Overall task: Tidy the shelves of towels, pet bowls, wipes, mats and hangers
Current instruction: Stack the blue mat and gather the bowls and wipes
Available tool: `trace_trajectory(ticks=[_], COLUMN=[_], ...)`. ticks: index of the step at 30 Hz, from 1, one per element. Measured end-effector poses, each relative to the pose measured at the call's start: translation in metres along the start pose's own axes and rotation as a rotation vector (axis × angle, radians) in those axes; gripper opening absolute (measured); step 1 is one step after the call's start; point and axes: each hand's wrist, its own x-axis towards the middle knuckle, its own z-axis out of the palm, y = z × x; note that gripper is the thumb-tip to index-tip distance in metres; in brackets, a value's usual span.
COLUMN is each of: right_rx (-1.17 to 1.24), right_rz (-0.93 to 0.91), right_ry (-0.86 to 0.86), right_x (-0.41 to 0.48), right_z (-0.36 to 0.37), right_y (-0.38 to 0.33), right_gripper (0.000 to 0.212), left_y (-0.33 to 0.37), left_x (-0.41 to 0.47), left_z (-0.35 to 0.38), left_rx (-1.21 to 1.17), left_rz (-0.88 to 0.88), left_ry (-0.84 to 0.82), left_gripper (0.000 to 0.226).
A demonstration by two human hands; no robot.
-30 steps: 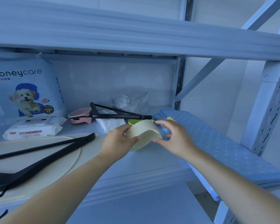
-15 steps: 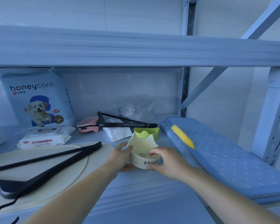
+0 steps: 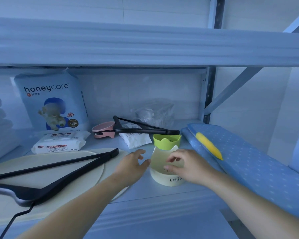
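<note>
While the cream bowl point(image 3: 160, 180) stands upright near the front edge of the shelf point(image 3: 145, 192), we have a hand on either side of it. Left hand point(image 3: 130, 168) at its nine o'clock, grip apart, fingers loose, thumb just beside the wall. Right hand point(image 3: 190, 168) at three o'clock, grip slack too, thumb touching the front wall, nothing clamped. Green bowl point(image 3: 167, 142) sits close behind at twelve o'clock; touching or not, we can't tell. We reckon the job here is pairing these two bowls neatly. To do it well, we'd push low on the base, not on the tall eared rim, so it slides without tipping. Straight toward twelve, and clear of the blue mat point(image 3: 248, 169) at three and the round mat point(image 3: 50, 157) at nine.
</note>
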Motion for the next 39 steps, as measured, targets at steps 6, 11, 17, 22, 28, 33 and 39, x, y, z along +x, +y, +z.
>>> trace_trajectory(ticks=[6, 11, 17, 22, 28, 33, 39], right_rx=[-0.096, -0.255, -0.304, -0.404, -0.322, -0.223, -0.167], right_rz=[-0.068, -0.052, 0.079, 0.128, 0.174, 0.152, 0.111], right_ry=[0.002, -0.018, -0.026, -0.048, -0.033, 0.041, 0.108], right_x=[0.048, 0.098, 0.147, 0.169, 0.177, 0.175, 0.167], right_z=[0.002, 0.001, 0.021, 0.039, 0.043, 0.042, 0.033], right_y=[-0.008, -0.004, 0.011, 0.029, 0.043, 0.045, 0.045], right_gripper=[0.023, 0.039, 0.049, 0.043, 0.021, 0.018, 0.018], left_y=[-0.035, -0.071, -0.109, -0.129, -0.137, -0.138, -0.134], left_x=[0.015, 0.039, 0.069, 0.091, 0.104, 0.102, 0.097], left_z=[-0.051, -0.097, -0.12, -0.124, -0.131, -0.131, -0.141], left_rx=[0.194, 0.408, 0.492, 0.557, 0.447, 0.422, 0.331], left_rz=[0.119, 0.282, 0.19, 0.169, 0.242, 0.296, 0.378], left_ry=[0.1, 0.228, 0.162, 0.109, 0.135, 0.154, 0.259], left_gripper=[0.038, 0.045, 0.045, 0.038, 0.025, 0.023, 0.042])
